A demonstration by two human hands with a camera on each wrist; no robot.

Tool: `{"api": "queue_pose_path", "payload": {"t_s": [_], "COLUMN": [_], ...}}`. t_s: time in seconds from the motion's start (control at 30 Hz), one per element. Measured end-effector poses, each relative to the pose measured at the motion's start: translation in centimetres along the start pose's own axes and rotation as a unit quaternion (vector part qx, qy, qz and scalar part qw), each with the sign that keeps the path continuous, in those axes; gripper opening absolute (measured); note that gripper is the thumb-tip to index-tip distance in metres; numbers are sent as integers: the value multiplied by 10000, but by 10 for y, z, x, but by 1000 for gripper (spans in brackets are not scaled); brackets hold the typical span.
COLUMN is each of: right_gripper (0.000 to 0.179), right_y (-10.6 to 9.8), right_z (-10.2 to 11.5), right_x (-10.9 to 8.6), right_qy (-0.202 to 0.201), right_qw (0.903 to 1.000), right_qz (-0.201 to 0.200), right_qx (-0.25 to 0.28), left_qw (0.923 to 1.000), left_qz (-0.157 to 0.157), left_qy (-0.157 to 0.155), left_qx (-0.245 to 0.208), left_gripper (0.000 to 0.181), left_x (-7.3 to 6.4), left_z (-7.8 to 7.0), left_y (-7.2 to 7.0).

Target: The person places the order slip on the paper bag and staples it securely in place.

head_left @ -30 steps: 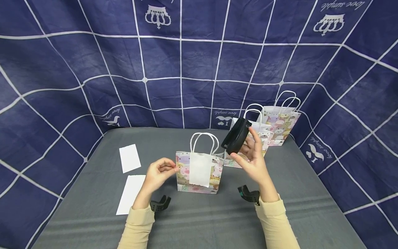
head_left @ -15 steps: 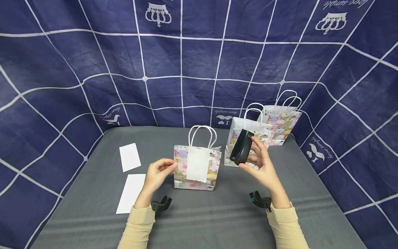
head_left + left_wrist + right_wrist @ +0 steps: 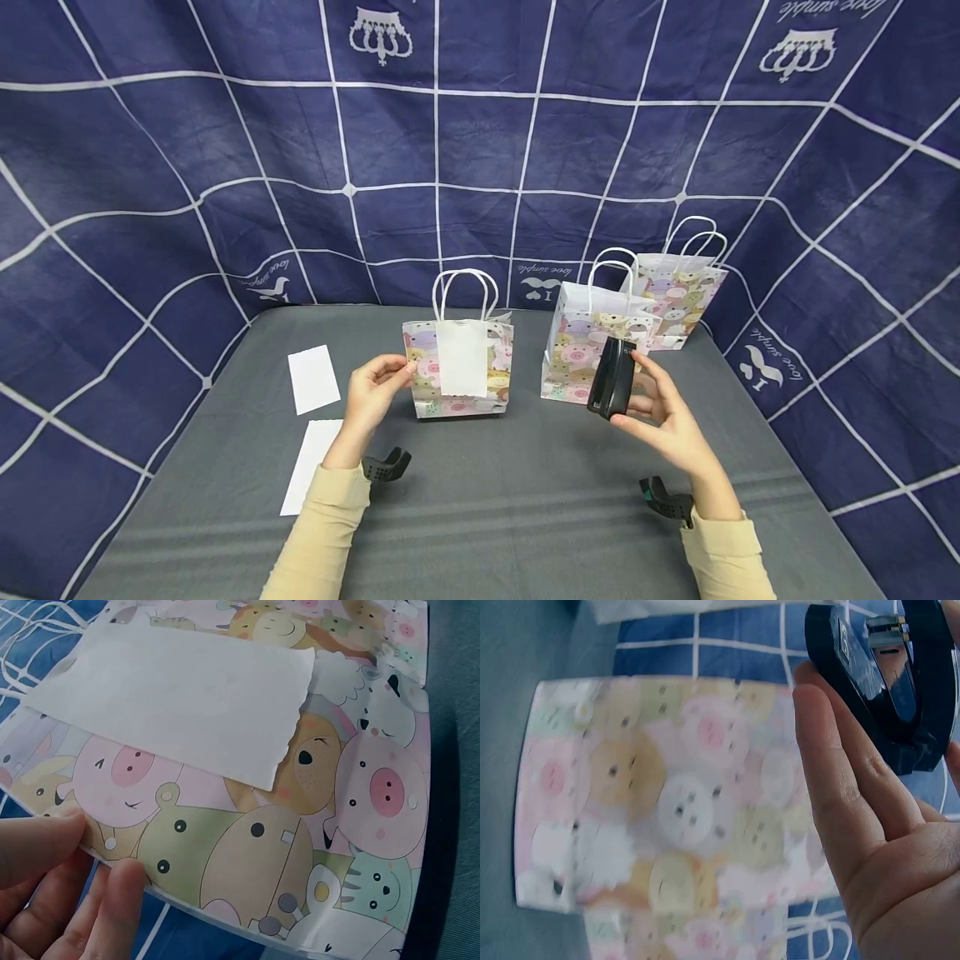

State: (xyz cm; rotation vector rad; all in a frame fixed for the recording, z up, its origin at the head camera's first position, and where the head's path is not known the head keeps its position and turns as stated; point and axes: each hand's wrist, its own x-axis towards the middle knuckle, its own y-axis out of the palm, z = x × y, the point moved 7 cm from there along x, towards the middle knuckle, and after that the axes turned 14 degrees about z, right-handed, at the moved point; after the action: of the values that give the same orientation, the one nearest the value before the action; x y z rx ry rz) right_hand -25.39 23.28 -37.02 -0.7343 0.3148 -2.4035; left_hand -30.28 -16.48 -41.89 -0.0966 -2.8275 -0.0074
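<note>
My left hand (image 3: 372, 392) pinches the left edge of a small paper gift bag (image 3: 423, 367) printed with cartoon animals. Two white loop handles rise from the bag's top. A white paper slip (image 3: 462, 358) with a ragged lower edge hangs flat against its front, also plain in the left wrist view. In the left wrist view, thumb and fingers (image 3: 124, 881) meet at the bag's side edge. My right hand (image 3: 671, 425) holds a black stapler (image 3: 612, 379) to the right of this bag. The right wrist view shows the stapler's two halves (image 3: 926, 690) spread apart, with metal between them.
Two more animal-print bags stand at the back right, a nearer one (image 3: 581, 358) and one farther back (image 3: 678, 300). Two white paper slips lie on the left, an upper one (image 3: 313, 380) and a lower one (image 3: 311, 467). A blue gridded cloth (image 3: 480, 150) walls the grey table (image 3: 480, 525).
My left hand has moved the bag with its slip away toward the back and slightly left. My right hand has drawn the stapler right and nearer, uncovering the bag behind it.
</note>
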Motion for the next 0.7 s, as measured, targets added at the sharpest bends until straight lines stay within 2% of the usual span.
{"api": "queue_pose_path", "payload": {"t_s": [0.27, 0.43, 0.6, 0.7], "right_gripper": [92, 92, 91, 89], "right_y": [-16, -25, -29, -31], "right_z": [-10, -17, -24, -29], "right_x": [-27, -43, -57, -65], "right_qy": [331, 399, 457, 485], "right_qw": [9992, 9985, 9971, 9964], "right_qz": [75, 65, 155, 205], "right_qx": [189, 362, 591, 667], "left_qw": [9998, 9996, 9988, 9982], "left_qz": [-139, -278, -367, -407], "left_qy": [-116, -103, -326, -445], "left_qx": [-120, -5, -1, -31], "left_gripper": [20, 20, 22, 22], "left_x": [16, 27, 33, 33], "left_z": [-10, -2, 1, -3], "left_y": [-7, -15, -20, -22]}}
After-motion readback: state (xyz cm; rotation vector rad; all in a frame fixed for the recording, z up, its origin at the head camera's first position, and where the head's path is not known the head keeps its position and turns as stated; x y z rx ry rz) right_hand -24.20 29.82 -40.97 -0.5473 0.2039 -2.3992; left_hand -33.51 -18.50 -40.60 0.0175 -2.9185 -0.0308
